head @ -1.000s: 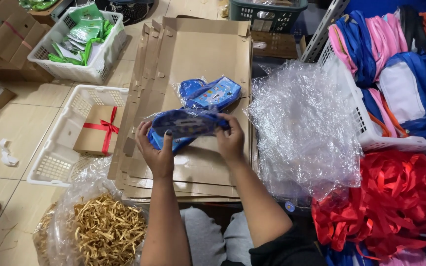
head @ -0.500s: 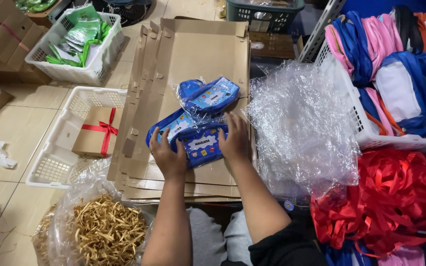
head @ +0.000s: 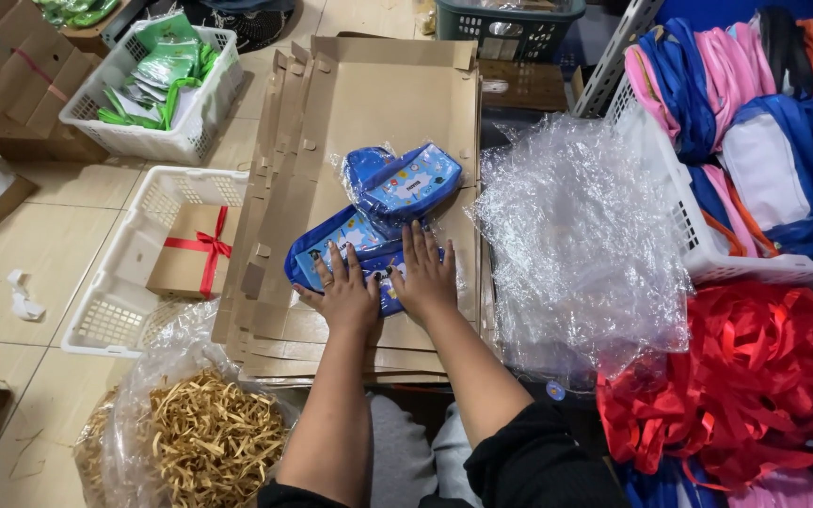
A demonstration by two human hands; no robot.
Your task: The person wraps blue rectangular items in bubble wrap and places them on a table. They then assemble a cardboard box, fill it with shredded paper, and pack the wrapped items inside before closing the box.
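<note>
While both palms press flat, the left hand (head: 348,293) and right hand (head: 425,276) lie side by side, fingers spread open, on a blue printed pencil pouch in clear wrap (head: 341,252); neither hand grips it. The pouch rests near the middle of a stack of flattened brown cardboard box blanks (head: 397,103). At 1 o'clock from the hands, a second blue printed pouch in clear wrap (head: 405,183) overlaps the first one's upper edge. At 3 o'clock, a crumpled heap of clear plastic bags (head: 581,235) sits just beside the stack. At 9 o'clock, a white plastic basket (head: 115,310) holds a brown gift box tied with red ribbon (head: 190,252). At 7 o'clock lies a clear bag of tan shredded paper (head: 209,437). At 4 o'clock, red ribbons (head: 755,376) are piled.
</note>
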